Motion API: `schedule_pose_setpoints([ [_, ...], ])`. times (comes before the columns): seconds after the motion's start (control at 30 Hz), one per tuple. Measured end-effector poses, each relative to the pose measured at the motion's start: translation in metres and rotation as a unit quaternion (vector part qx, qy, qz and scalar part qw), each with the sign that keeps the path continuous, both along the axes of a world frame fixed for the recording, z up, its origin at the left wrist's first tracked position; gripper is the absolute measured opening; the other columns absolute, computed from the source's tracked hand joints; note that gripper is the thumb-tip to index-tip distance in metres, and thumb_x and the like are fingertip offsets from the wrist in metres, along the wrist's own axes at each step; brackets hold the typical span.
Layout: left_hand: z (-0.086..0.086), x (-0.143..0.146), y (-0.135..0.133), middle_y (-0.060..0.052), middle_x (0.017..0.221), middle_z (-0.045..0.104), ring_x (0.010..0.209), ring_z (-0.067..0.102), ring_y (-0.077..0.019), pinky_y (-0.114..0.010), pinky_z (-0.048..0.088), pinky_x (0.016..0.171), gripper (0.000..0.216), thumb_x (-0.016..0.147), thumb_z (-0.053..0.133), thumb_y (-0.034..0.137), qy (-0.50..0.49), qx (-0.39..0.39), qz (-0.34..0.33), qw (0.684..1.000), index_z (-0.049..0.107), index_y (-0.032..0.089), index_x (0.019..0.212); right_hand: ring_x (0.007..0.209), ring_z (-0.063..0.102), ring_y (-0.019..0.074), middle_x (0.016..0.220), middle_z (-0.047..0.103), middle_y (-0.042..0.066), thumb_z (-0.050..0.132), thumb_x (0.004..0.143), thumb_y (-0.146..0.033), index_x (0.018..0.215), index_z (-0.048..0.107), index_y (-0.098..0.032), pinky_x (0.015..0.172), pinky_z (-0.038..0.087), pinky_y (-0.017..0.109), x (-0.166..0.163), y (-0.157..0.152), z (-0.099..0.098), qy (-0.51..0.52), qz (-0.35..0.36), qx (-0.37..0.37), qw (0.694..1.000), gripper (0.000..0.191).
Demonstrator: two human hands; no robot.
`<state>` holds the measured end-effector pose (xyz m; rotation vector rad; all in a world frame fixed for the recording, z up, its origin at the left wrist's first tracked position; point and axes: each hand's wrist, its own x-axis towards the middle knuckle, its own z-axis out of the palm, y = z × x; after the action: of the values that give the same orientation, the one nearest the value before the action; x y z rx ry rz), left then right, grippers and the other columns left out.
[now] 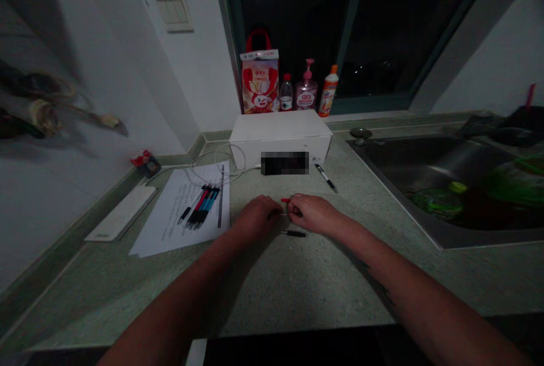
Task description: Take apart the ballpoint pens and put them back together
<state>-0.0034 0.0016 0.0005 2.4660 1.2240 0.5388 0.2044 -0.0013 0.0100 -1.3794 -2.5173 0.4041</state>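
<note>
Over the middle of the counter, my left hand (258,213) and my right hand (312,212) are close together, both with fingers pinched. A short red pen part (285,200) sticks out from the fingers of my right hand. Between the two fingertips there seems to be a thin pale piece; whatever my left hand grips is mostly hidden. Just below the hands lies a black pen part with a pale tip (294,234). A white and black pen (326,178) rests beyond my right hand, near the box.
Several pens (202,207), black, blue and red, lie on printed paper sheets (164,224) at left. Behind the hands stands a white box (278,128), a pixelated dark object (284,163) before it. A white cable (193,165) loops left. The sink (425,184) is at right.
</note>
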Motion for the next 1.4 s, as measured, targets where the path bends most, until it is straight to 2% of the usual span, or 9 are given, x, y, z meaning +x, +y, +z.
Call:
schedule_pose_setpoints([
  [0.1,0.002,-0.002,0.001,-0.006,0.096,0.070,0.094,0.062,-0.0229,-0.036,0.048,0.086,0.017,0.087,0.062,0.018,0.013,0.027,0.028,0.999,0.073,0.022,0.099,0.074,0.060,0.0158,0.085,0.065,0.002,0.066,0.085,-0.024,0.087,0.067,-0.021,0.062,0.034,0.027,0.001,0.001,0.000,0.007,-0.016,0.003,1.000,0.004],
  [0.23,0.001,-0.005,0.006,-0.007,0.102,0.069,0.101,0.061,-0.0231,-0.036,0.048,0.091,0.020,0.089,0.062,0.018,0.028,0.047,0.088,0.995,0.072,0.020,0.106,0.077,0.061,0.0163,0.094,0.065,0.004,0.063,0.090,-0.029,0.094,0.066,-0.020,0.063,0.035,0.028,0.005,0.005,-0.003,0.018,-0.073,0.064,0.995,0.011],
  [0.33,-0.003,-0.005,0.011,-0.007,0.100,0.069,0.100,0.061,-0.0231,-0.036,0.048,0.090,0.019,0.089,0.063,0.018,0.041,0.045,0.087,0.994,0.072,0.019,0.105,0.078,0.061,0.0169,0.096,0.064,0.006,0.062,0.090,-0.028,0.096,0.068,-0.019,0.061,0.034,0.028,0.007,0.008,-0.008,0.006,-0.097,0.092,0.991,0.012],
  [0.53,-0.006,-0.002,0.015,-0.007,0.089,0.067,0.090,0.059,-0.0222,-0.034,0.047,0.082,0.015,0.091,0.058,0.016,0.072,0.064,0.076,0.992,0.071,0.018,0.085,0.072,0.059,0.0159,0.091,0.064,0.006,0.061,0.090,-0.025,0.089,0.068,-0.019,0.058,0.032,0.029,0.007,0.010,-0.012,-0.025,-0.104,0.099,0.989,0.010],
  [0.73,-0.003,-0.001,0.016,-0.007,0.089,0.065,0.090,0.058,-0.0220,-0.035,0.046,0.082,0.017,0.091,0.054,0.014,0.068,0.069,0.086,0.992,0.069,0.017,0.085,0.068,0.056,0.0149,0.088,0.064,0.006,0.060,0.088,-0.025,0.088,0.068,-0.019,0.058,0.030,0.029,0.005,0.008,-0.011,-0.016,-0.100,0.105,0.989,0.010],
  [0.87,0.002,0.000,0.015,-0.007,0.091,0.066,0.092,0.058,-0.0227,-0.036,0.046,0.083,0.016,0.090,0.053,0.015,0.009,0.042,0.108,0.993,0.068,0.017,0.084,0.070,0.057,0.0158,0.089,0.065,0.005,0.060,0.088,-0.025,0.089,0.067,-0.020,0.059,0.031,0.029,0.002,0.005,-0.006,0.016,-0.091,0.098,0.991,0.009],
  [1.03,0.003,0.003,0.009,-0.004,0.090,0.069,0.086,0.062,-0.0210,-0.034,0.046,0.079,0.015,0.091,0.051,0.019,-0.112,-0.037,0.156,0.981,0.065,0.019,0.087,0.074,0.059,0.0169,0.090,0.067,0.004,0.060,0.089,-0.025,0.093,0.066,-0.020,0.062,0.033,0.029,-0.002,0.001,0.000,0.039,-0.083,0.083,0.992,0.008],
  [1.4,-0.002,0.003,0.007,-0.003,0.087,0.074,0.082,0.069,-0.0193,-0.034,0.053,0.081,0.007,0.086,0.063,0.025,-0.267,-0.098,0.128,0.950,0.068,0.020,0.086,0.078,0.061,0.0176,0.092,0.067,0.004,0.061,0.089,-0.026,0.095,0.065,-0.020,0.066,0.036,0.029,-0.001,0.002,0.001,0.059,-0.069,0.095,0.991,0.009],
])
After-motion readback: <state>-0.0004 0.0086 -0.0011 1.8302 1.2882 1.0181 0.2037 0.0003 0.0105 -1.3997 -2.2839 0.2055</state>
